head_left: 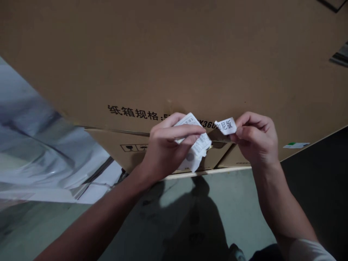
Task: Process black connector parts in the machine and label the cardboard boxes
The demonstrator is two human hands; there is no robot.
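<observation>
Between the thumb and fingers of my left hand (170,145) is a small bundle of white printed labels (199,146), with loose paper hanging below it. My right hand (257,136) pinches one small white sticker (226,125) by its right end; black Chinese characters are printed on it. The sticker is apart from the bundle, a short way to its right. Both hands are in front of a large brown cardboard box (174,65), which has black printing that my left hand and the labels partly cover.
A white and green label (296,145) is on the box at the right. Plastic-wrapped white goods (40,152) stand at the left. Below the box lies a grey-green floor (239,199) with a dark shadow across it.
</observation>
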